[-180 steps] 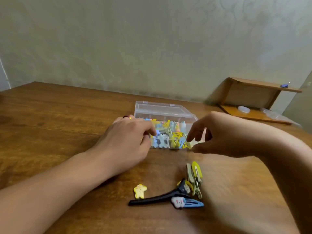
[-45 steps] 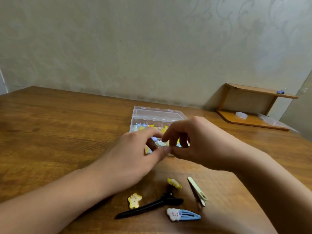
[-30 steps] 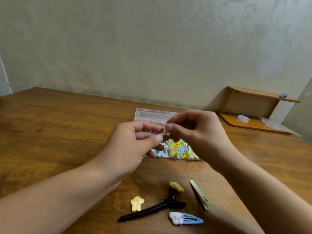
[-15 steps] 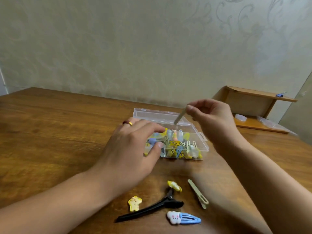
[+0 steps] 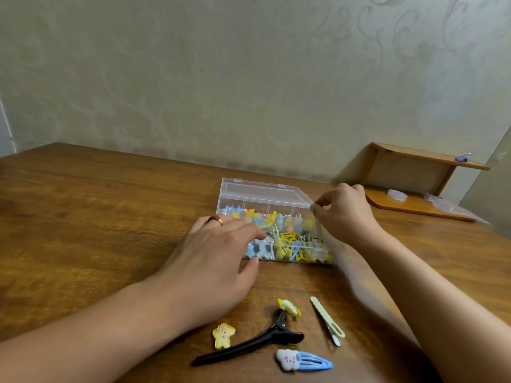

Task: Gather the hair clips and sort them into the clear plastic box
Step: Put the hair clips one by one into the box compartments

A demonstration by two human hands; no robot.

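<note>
Clear plastic box sat mid-table, lid hinged back, compartments packed with yellow and blue hair clips; left hand lay against the box's near-left corner, fingers extended over the rim into the clips, thumb at the front wall, ring on one finger, nothing visibly gripped; right hand was at the box's right edge, thumb and forefinger pinched together at the lid corner; couldn't tell whether they held anything; loose near the front edge: yellow star clip, long black clip, small yellow clip touching its tip, pale green clip, blue snap clip with a white charm; wooden shelf stood far right.
</note>
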